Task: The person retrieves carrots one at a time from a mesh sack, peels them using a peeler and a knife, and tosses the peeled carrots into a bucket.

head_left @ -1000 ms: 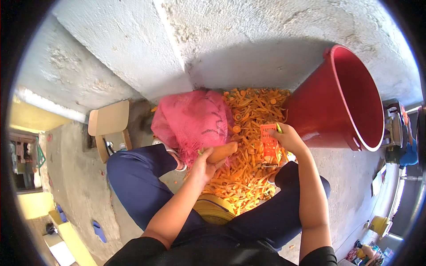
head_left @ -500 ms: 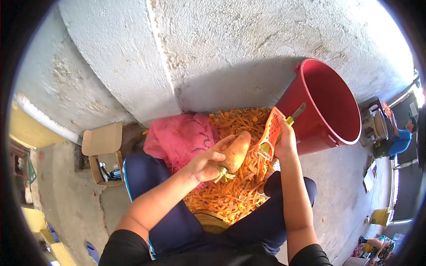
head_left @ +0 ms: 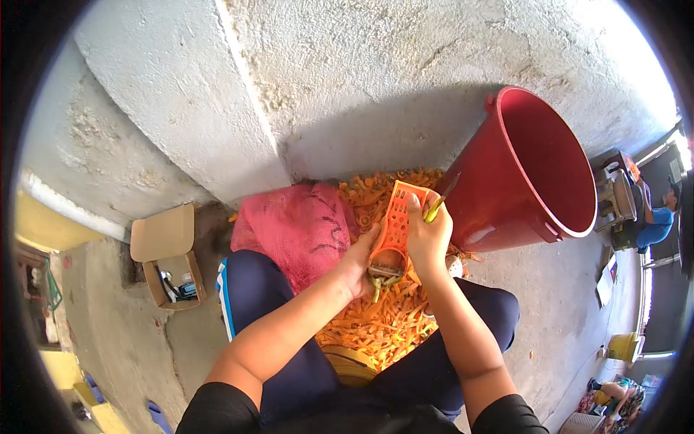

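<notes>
My left hand (head_left: 356, 266) is closed around a thick carrot (head_left: 389, 258), mostly hidden behind the peeler, with its cut green stem end pointing toward me. My right hand (head_left: 431, 235) grips an orange peeler (head_left: 397, 220) with a perforated handle, laid over the carrot near the stem end. Also tucked in that hand is a knife with a yellow-green handle (head_left: 434, 210); its blade points up toward the bucket. Beneath both hands lies a heap of carrot peelings (head_left: 387, 322).
A tall red bucket (head_left: 481, 188) leans at the right by the wall. Left of the peelings lies a pink mesh sack (head_left: 289, 228). An open cardboard box (head_left: 173, 286) holds small items. Two other people (head_left: 656, 224) are at the far right.
My hands have come together. The peeler has moved left and down onto the carrot, which has turned and is now mostly covered. The knife has moved along with my right hand.
</notes>
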Motion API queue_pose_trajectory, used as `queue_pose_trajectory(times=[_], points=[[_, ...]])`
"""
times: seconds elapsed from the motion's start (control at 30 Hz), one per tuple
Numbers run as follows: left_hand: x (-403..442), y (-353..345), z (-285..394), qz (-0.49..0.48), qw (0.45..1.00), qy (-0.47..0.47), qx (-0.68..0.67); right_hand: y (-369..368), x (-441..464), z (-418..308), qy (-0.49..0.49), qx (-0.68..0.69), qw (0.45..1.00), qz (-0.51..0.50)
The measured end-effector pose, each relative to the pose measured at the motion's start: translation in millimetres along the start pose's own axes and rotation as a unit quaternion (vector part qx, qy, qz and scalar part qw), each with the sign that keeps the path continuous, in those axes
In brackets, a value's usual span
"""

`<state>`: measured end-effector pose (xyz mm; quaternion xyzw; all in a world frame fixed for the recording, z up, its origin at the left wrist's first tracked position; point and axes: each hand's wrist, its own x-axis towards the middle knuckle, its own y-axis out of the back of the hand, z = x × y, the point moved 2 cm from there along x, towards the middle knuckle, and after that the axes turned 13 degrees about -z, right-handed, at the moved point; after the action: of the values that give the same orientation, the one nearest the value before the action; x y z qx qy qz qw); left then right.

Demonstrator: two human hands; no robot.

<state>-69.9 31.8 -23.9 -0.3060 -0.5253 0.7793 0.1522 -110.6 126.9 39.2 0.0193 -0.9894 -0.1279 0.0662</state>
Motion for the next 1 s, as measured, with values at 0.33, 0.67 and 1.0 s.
queue_pose_trajectory(times=[0.33, 0.67, 1.0], points=[[0, -4, -1, 0.051, 0.999, 0.003, -0.009, -3, -7, -5, 0.054, -0.104, 0.993, 0.003], [-3, -13, -4, 0.063, 0.993, 0.027, 0.097, 8, -2, 19, 0.008, -0.123, 0.992, 0.040], [-23, -2, -12, -0.003, 0.988, 0.090, 0.127, 80, 45, 36, -0.055, -0.025, 0.980, 0.188]])
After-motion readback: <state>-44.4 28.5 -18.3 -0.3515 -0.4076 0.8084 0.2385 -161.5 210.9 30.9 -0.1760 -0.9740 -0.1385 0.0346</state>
